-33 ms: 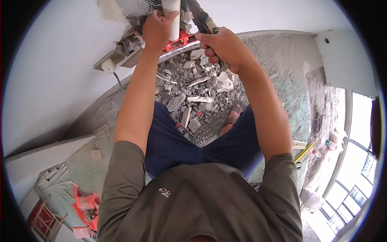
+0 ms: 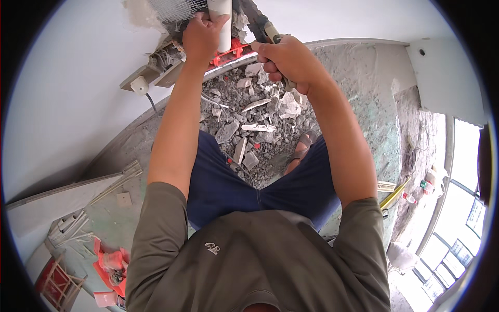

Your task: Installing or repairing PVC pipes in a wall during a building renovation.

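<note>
In the gap at the wall's broken corner stands a white plastic pipe [image 2: 224, 39]. My left hand [image 2: 201, 37] grips its side, the thumb lying across the front. My right hand [image 2: 288, 60] is closed around a long tool with a beige and black handle [image 2: 271, 32]. The tool's upper end points into the dark opening right of the pipe, and its kind cannot be made out. Red plastic pieces [image 2: 236, 48] lie at the pipe's foot. White mesh [image 2: 174, 10] hangs from the torn wall beside my left hand.
Broken plaster and rubble [image 2: 260, 125] cover the floor between my legs. A white plug [image 2: 139, 85] with a cable sits on a panel at the left wall. Red bags [image 2: 112, 265] and pale trim strips [image 2: 70, 229] lie at the lower left. Bottles [image 2: 426, 185] are on the right.
</note>
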Available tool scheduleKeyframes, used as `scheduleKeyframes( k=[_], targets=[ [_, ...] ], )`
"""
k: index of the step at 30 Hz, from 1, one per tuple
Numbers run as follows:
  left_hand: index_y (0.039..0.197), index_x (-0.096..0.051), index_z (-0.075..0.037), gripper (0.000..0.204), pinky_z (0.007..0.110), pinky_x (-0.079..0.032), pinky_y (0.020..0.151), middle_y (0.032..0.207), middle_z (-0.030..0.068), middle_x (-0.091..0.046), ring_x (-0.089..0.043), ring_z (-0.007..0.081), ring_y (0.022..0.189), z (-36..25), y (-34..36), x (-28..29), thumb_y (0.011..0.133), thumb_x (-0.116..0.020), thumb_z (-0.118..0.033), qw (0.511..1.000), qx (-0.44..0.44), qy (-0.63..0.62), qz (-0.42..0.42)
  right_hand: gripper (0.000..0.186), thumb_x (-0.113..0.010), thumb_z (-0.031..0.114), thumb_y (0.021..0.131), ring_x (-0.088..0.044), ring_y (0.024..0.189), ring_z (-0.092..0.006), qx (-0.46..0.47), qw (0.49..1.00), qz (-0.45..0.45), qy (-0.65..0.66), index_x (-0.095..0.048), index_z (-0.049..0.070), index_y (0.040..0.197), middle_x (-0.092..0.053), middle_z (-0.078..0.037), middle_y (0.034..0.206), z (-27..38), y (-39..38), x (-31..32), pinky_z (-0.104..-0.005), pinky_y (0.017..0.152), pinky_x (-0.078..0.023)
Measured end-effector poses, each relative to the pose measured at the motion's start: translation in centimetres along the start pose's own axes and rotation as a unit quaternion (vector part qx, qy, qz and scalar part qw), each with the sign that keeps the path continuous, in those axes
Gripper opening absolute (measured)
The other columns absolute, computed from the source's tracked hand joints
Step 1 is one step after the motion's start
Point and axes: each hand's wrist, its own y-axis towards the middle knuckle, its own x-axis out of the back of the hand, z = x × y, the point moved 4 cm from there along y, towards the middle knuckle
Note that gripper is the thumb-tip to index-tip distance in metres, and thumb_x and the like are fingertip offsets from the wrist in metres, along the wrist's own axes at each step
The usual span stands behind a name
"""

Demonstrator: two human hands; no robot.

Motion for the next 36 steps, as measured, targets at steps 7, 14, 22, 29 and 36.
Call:
scheduleKeyframes(
  k=[7,14,22,29,36],
  targets=[
    [0.097,-0.067,0.000,0.038,0.034,-0.052,0.063,0.075,0.0092,-0.068,-0.066,0.0201,0.063,0.1,-1.4,-0.6,0.082,-0.070,-0.034,0.999,0.021,0.002,-0.033,0.034,-0.067,0.029,0.089,-0.043,0.047,-0.0074,-0.006,1.000,0.005,-0.002,-0.056,0.002,0.072,-0.049,0.000,0.059,0.1,-0.1,0.3,-0.0231,0.043,-0.035],
    [0.102,-0.060,-0.008,0.015,0.034,-0.054,0.060,0.091,0.0073,-0.064,-0.064,0.0164,0.072,9.3,-8.7,-10.5,0.088,-0.054,-0.009,0.757,0.489,-0.434,0.010,0.029,-0.065,0.023,0.091,-0.038,0.046,-0.0058,-0.016,0.998,0.004,0.067,-0.051,0.006,0.072,-0.043,0.004,0.058,0.9,-0.3,-0.7,-0.0226,0.042,-0.031],
    [0.121,-0.050,-0.011,0.031,0.052,-0.048,0.092,0.111,0.0051,-0.056,-0.059,0.0206,0.107,8.8,-7.8,-11.4,0.091,-0.053,-0.006,0.628,0.501,-0.582,-0.126,0.020,-0.065,0.019,0.092,-0.040,0.054,-0.0040,-0.041,0.997,0.007,0.071,-0.055,0.004,0.101,-0.049,0.002,0.072,0.0,-0.4,-0.7,-0.0198,0.044,-0.031],
    [0.112,-0.052,-0.007,0.020,0.034,-0.051,0.064,0.097,0.0070,-0.060,-0.062,0.0173,0.081,9.1,-6.5,-11.5,0.094,-0.053,-0.015,0.736,0.455,-0.468,-0.179,0.017,-0.065,0.017,0.092,-0.040,0.051,-0.0040,-0.035,0.994,0.002,0.099,-0.052,0.006,0.095,-0.048,0.002,0.071,1.6,-1.0,-3.0,-0.0202,0.042,-0.033],
    [0.126,-0.033,0.004,0.066,0.029,-0.050,0.048,0.085,0.0140,-0.065,-0.066,0.0184,0.064,-1.6,-4.4,-5.2,0.086,-0.073,-0.030,0.791,0.323,-0.515,-0.066,0.020,-0.063,0.018,0.093,-0.040,0.050,-0.0052,-0.028,0.992,-0.012,0.119,-0.051,0.006,0.083,-0.047,0.002,0.067,0.6,-0.9,-1.6,-0.0218,0.042,-0.032]
  ],
)
